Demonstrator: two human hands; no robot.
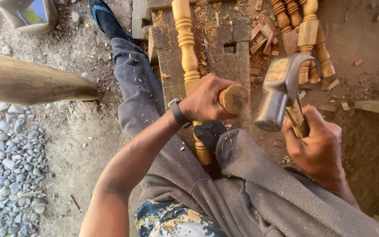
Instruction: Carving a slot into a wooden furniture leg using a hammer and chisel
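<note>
Plank counter [172, 66], shavings on it, dirt floor [80, 145] open to its left. Turned spindle [186, 39] lies lengthwise on the counter, near end under the knee. Left hand [205, 98] fingers clenched round a chisel handle [234, 98] over the spindle. Right hand [319, 142] grips a hammer [279, 87], head raised just right of the handle, apart. More spindles [305, 39] piled past the counter's right edge.

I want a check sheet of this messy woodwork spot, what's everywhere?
Surface: rough grey wooden work block on bare dirt.
Job's things: pale turned wooden spindle lying on the block; round wooden chisel handle; steel claw hammer.
Clutter: wood chips, more turned wooden spindles.
Grips: left hand wraps the handle; right hand holds the hammer.
Cables: nothing seen.
Surroundings: grey pebbles, thick log.
</note>
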